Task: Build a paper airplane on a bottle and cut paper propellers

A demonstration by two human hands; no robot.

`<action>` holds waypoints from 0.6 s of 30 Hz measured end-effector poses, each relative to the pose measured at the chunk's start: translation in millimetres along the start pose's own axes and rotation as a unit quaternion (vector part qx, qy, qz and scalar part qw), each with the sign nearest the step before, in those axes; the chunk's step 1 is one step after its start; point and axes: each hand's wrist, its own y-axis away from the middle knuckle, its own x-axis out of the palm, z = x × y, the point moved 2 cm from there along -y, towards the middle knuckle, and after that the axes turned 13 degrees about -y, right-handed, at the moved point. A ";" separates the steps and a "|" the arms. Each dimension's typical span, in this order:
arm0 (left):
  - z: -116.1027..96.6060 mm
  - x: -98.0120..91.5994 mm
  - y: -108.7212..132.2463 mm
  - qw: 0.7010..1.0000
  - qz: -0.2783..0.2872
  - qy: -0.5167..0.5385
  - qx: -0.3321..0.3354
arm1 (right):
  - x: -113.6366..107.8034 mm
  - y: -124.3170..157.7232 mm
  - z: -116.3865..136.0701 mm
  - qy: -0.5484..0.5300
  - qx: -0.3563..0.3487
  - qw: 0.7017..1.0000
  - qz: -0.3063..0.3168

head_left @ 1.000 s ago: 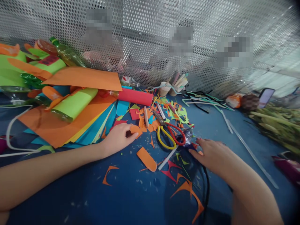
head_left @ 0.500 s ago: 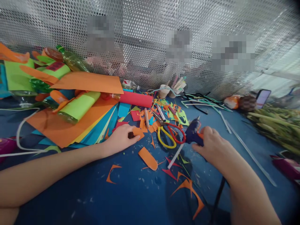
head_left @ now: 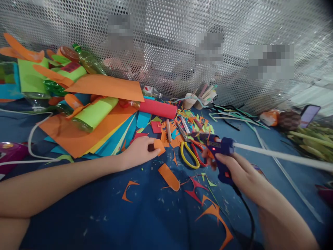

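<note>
My right hand [head_left: 240, 170] is closed around the handle of a blue hot glue gun [head_left: 221, 152]. A long white glue stick [head_left: 275, 154] juts from its back toward the right, a small red light glows on its side, and its nozzle points left. My left hand [head_left: 139, 152] pinches a small orange paper piece [head_left: 159, 147] just above the table. In front of that hand lies an orange paper strip [head_left: 169, 177] with one rounded end. Scissors with one yellow and one red handle [head_left: 189, 155] lie between my hands, partly hidden behind the glue gun.
Paper-wrapped plastic bottles [head_left: 95, 114] and coloured paper sheets [head_left: 78, 135] pile up on the left. Paper scraps [head_left: 215, 215] litter the middle. Cups of sticks [head_left: 205, 97] stand by a perforated metal screen [head_left: 166, 31]. A black cord [head_left: 248, 211] trails from the glue gun.
My right hand has lifted and turned the glue gun, so its nozzle now points left and the glue stick sticks out to the right. My left hand keeps the orange paper piece.
</note>
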 end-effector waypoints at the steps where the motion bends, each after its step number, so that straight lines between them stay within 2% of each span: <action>1: 0.4 0.5 -0.3 1.000 0.000 0.008 0.005 | 7.0 1.1 -1.6 -0.015 0.027 0.999 0.032; 3: 1.1 1.0 -0.9 1.000 0.000 0.008 0.013 | 18.9 4.1 -1.5 -0.026 0.055 0.994 0.094; 7: 1.2 0.5 -1.6 1.000 0.010 -0.009 0.022 | 32.7 10.1 7.5 -0.037 0.056 0.986 0.150; 13: -0.1 0.0 -0.9 0.999 0.012 -0.022 0.044 | 45.2 14.4 19.1 -0.014 0.054 0.986 0.156; 18: -0.4 -0.2 -0.8 0.998 0.007 -0.020 0.061 | 56.2 12.8 17.4 -0.027 0.071 0.981 0.177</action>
